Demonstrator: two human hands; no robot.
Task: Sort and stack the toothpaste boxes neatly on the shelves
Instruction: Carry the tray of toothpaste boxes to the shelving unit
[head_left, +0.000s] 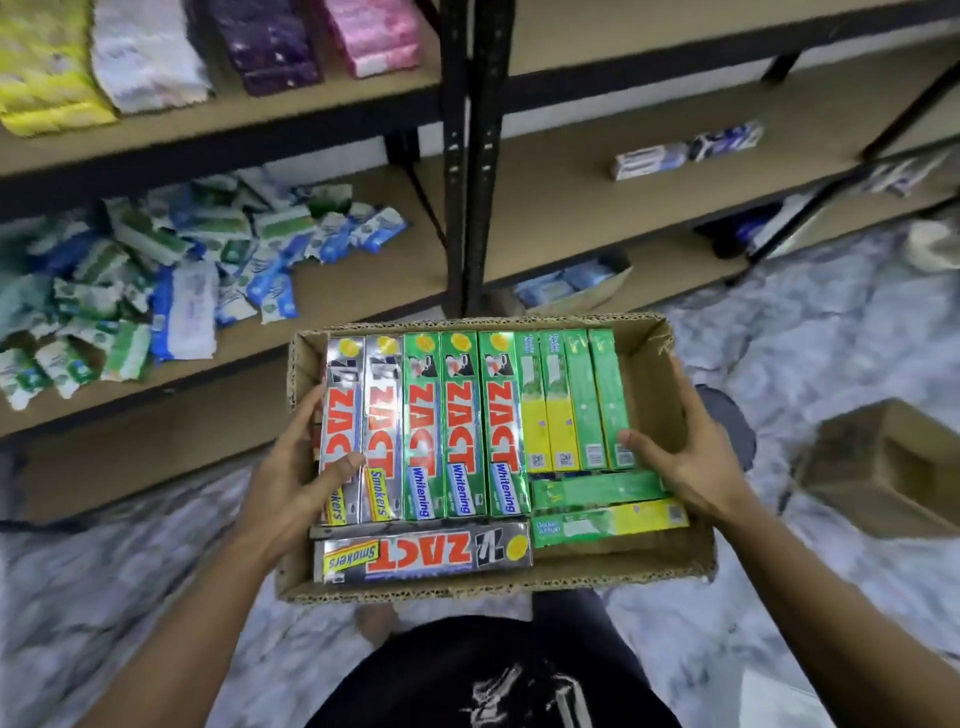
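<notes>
Black shirt fills the bottom middle; above it, left hand and right hand clamp the side walls of the cardboard tray, thumbs inside, so the toothpaste boxes in it lie level below the shelves.

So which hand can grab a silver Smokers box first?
Left. The left hand rests its thumb on the leftmost silver ZACT Smokers box, at the cardboard tray's left side. The right hand grips the tray's right wall beside the green boxes, across from the silver ones.
</notes>
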